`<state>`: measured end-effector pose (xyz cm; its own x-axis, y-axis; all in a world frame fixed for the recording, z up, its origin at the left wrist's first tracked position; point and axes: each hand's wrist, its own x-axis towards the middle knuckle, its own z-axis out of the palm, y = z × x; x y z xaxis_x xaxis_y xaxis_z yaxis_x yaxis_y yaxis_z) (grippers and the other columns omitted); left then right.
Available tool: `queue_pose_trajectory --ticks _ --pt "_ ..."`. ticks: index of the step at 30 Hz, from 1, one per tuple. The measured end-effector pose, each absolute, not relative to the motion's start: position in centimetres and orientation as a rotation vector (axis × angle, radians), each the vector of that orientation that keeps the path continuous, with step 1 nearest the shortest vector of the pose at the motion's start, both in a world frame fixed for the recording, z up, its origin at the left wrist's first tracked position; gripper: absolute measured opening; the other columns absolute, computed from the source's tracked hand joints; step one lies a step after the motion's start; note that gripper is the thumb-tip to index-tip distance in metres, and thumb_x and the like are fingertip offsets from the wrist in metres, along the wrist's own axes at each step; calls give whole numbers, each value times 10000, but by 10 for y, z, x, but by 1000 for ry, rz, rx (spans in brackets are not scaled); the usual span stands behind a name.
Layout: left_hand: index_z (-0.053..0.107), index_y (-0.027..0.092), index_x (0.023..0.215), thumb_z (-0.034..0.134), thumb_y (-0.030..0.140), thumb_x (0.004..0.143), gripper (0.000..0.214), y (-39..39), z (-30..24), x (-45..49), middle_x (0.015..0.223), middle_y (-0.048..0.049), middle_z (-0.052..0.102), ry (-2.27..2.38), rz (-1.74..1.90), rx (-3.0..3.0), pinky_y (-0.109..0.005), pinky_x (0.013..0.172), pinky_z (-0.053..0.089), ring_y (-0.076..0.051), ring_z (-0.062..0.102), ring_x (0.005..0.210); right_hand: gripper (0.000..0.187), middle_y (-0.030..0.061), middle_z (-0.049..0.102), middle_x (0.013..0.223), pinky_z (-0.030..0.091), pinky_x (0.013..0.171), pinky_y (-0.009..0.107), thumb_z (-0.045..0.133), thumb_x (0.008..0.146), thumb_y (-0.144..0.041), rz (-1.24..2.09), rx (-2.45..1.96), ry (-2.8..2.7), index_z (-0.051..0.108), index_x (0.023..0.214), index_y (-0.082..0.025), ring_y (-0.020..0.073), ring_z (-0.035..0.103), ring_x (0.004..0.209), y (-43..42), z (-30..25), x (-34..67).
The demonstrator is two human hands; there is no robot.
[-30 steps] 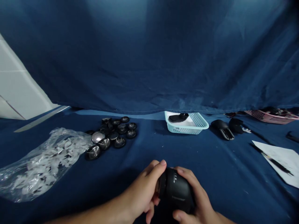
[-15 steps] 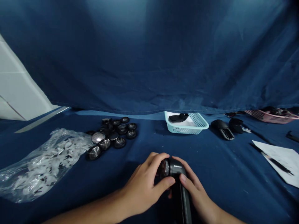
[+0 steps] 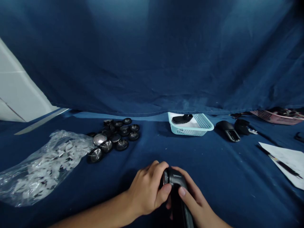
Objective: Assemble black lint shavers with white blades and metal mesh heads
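**Left hand** (image 3: 147,190) and **right hand** (image 3: 196,205) both grasp a black plastic handheld body (image 3: 177,180), seemingly a lint shaver, above a blue cloth (image 3: 213,190); round black-rimmed metal-mesh heads (image 3: 106,146) lie heaped apart, upper left.

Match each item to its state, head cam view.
1. black handheld device
2. pale blue basket
3. clear plastic bag
4. white paper sheet

A. thin black tool lying across it
B. filled with white pieces, at far left
C. held between left hand and right hand
D. black part sitting inside it

Pairs: 1-C, 2-D, 3-B, 4-A
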<state>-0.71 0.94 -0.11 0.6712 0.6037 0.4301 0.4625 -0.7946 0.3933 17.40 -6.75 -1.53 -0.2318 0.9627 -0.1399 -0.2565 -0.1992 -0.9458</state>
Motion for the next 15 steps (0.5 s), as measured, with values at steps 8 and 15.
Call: queue_pose_trajectory --ticks 8,15 --pt "425 248 1237 213 370 1010 334 -11 28 -4 954 -32 694 1015 629 2268 -336 757 488 -223 672 821 643 126 544 1366 502 991 407 619 867 -495 983 -1113 -1441 358 1411 -275 297 589 1196 -77 -41 173" --pt "530 258 1011 126 457 1019 450 -23 63 2 934 0 660 1067 472 1917 -280 798 438 -187 618 893 734 127 523 1328 559 897 417 659 813 -574 334 -1002 -1720 364 1443 -340 340 586 1178 -82 -41 178"
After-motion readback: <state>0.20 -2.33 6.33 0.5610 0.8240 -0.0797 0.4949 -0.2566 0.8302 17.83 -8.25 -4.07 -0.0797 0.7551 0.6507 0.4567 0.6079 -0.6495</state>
